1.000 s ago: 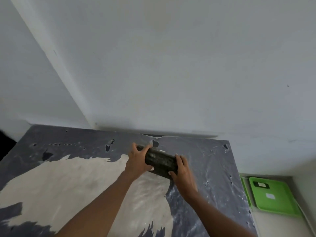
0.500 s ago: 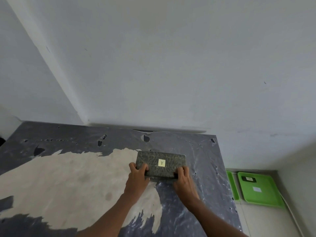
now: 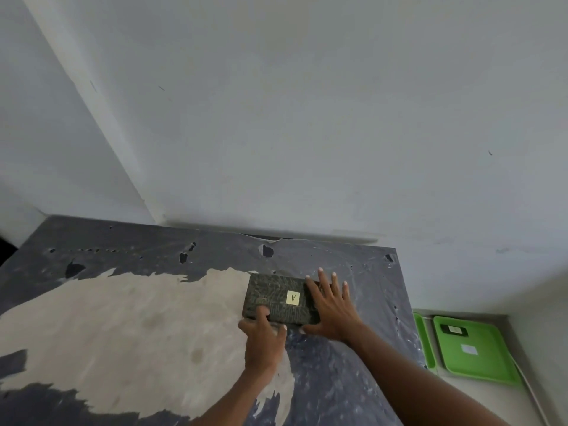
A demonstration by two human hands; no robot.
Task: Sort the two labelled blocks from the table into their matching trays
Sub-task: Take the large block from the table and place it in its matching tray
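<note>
The left hand (image 3: 264, 342) is gripping the near left corner of the block (image 3: 276, 299) labelled A, which is lying flat on the counter (image 3: 123, 318). The right hand (image 3: 330, 305) is resting beside it, fingers (image 3: 322, 279) splayed loose over its right end. Two green trays (image 3: 473, 348) are lying on the floor further right.

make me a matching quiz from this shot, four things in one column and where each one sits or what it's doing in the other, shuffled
Things:
1. dark patterned block with the yellow A label
2. left hand
3. right hand
4. bright green plastic tray

Places or states:
a. on the floor, right of the table
b. fingers spread flat over the block's right end
c. lying flat on the worn grey table, label up
d. gripping the block's near left corner

Pairs: 1-c, 2-d, 3-b, 4-a
</note>
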